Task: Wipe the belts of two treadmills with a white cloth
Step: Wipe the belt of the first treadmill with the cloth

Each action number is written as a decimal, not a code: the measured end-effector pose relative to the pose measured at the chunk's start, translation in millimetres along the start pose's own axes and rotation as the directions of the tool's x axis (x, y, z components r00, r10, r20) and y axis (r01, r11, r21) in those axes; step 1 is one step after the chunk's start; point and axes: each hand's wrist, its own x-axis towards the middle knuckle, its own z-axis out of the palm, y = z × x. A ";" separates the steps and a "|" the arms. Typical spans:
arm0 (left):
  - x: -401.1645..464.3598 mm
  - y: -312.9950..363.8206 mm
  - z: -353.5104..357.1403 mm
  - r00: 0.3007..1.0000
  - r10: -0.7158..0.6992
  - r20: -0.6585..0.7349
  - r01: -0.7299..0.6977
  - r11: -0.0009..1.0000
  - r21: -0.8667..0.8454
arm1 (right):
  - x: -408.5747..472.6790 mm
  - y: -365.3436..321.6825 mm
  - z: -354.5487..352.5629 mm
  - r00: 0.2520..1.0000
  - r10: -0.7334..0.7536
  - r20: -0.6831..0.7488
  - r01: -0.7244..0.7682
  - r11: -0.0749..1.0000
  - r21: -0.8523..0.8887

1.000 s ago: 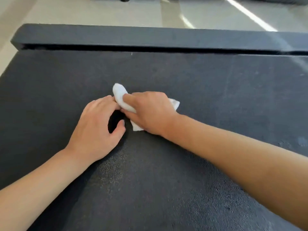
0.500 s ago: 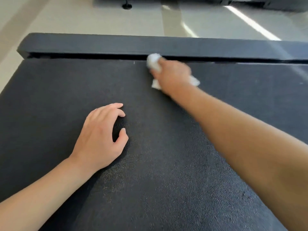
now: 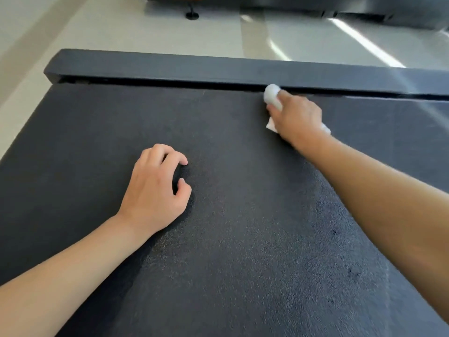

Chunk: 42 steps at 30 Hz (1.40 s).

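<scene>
The black textured treadmill belt (image 3: 230,239) fills most of the view. My right hand (image 3: 297,120) grips the bunched white cloth (image 3: 271,94) and presses it on the belt's far edge, right against the dark end rail (image 3: 170,66). A corner of the cloth shows under the hand's near side. My left hand (image 3: 155,188) rests on the middle of the belt with its fingers loosely curled and holds nothing.
Beyond the end rail lies a pale glossy floor (image 3: 121,27) with bright light streaks. A black stand foot (image 3: 192,15) and dark equipment (image 3: 364,10) stand at the far top. The belt's left edge drops to the floor.
My right hand carried the cloth from beside the left hand up to the far edge, then slid it right along the rail. My left hand stayed in place.
</scene>
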 end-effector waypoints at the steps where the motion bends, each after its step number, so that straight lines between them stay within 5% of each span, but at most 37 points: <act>1: 0.0 0.5 -0.5 1.000 0.006 0.005 -0.006 1.000 -0.009 | -21.9 -30.4 1.2 0.994 -0.104 0.026 0.102 0.993 0.062; 4: -1.1 -2.9 -5.7 0.999 -0.048 -0.025 0.044 0.990 -0.132 | -110.2 -116.8 0.9 0.885 -0.466 -0.005 0.457 0.864 0.213; 7: 0.7 -9.6 -16.0 0.971 -0.230 -0.072 0.192 0.919 -0.346 | -149.9 -132.0 -3.4 0.785 -0.619 -0.030 0.599 0.746 0.293; 9: -0.1 -11.6 -15.1 0.979 -0.190 -0.068 0.159 0.935 -0.315 | -124.9 -103.0 -6.2 0.843 -0.536 0.042 0.501 0.811 0.301; 13: -2.4 -10.6 -8.5 0.993 -0.111 -0.049 0.093 0.957 -0.275 | -40.1 8.6 -9.7 0.997 -0.052 0.056 0.048 0.996 0.070; 15: -0.3 -10.4 -12.9 0.990 -0.135 -0.033 0.117 0.941 -0.318 | -34.3 28.2 -12.1 0.998 -0.057 0.030 0.060 0.995 -0.077; 17: 1.1 -13.8 -16.2 0.990 -0.138 0.027 0.139 0.933 -0.331 | -64.7 11.0 -13.2 0.980 -0.197 0.004 0.197 0.980 -0.011; 19: -3.5 -18.1 -18.5 0.989 -0.101 0.111 0.129 0.950 -0.285 | -123.0 -15.8 -15.0 0.895 -0.446 0.016 0.442 0.891 0.100; 21: -13.9 -21.8 -21.4 0.984 -0.027 0.174 0.059 0.982 -0.180 | -193.1 -38.1 -22.5 0.723 -0.690 -0.002 0.670 0.702 0.241; 24: -29.1 -19.1 -21.6 0.981 0.043 0.188 -0.032 0.998 -0.061 | -264.3 -57.8 -26.8 0.493 -0.870 -0.015 0.793 0.442 0.420; 26: -31.3 -17.3 -21.4 0.984 0.038 0.173 -0.029 0.998 -0.057 | -253.3 -54.6 -21.3 0.436 -0.898 -0.065 0.823 0.369 0.432; 28: -28.4 -18.0 -22.6 0.984 0.026 0.178 -0.012 0.997 -0.082 | -208.9 -42.5 -11.7 0.589 -0.795 -0.147 0.776 0.504 0.380; 31: -23.9 -20.4 -32.2 0.975 -0.086 0.204 0.143 0.947 -0.286 | -114.9 -1.6 -4.9 0.931 -0.329 -0.160 0.363 0.878 0.311; 33: -17.8 -20.3 -39.7 0.957 -0.151 0.247 0.242 0.885 -0.399 | -84.6 13.8 -1.6 0.990 -0.115 -0.081 0.133 0.956 0.261; 35: -12.2 -21.0 -48.5 0.942 -0.191 0.277 0.312 0.804 -0.506 | -95.0 -1.3 -4.6 0.985 -0.153 -0.075 0.167 0.951 0.260; 38: -17.9 -22.1 -55.7 0.932 -0.210 0.294 0.340 0.789 -0.512 | -164.7 -35.3 -9.4 0.909 -0.407 -0.092 0.412 0.841 0.350; 42: -41.8 -19.5 -42.9 0.957 -0.094 0.274 0.163 0.957 -0.240 | -230.1 -50.0 -17.8 0.586 -0.806 -0.084 0.755 0.505 0.418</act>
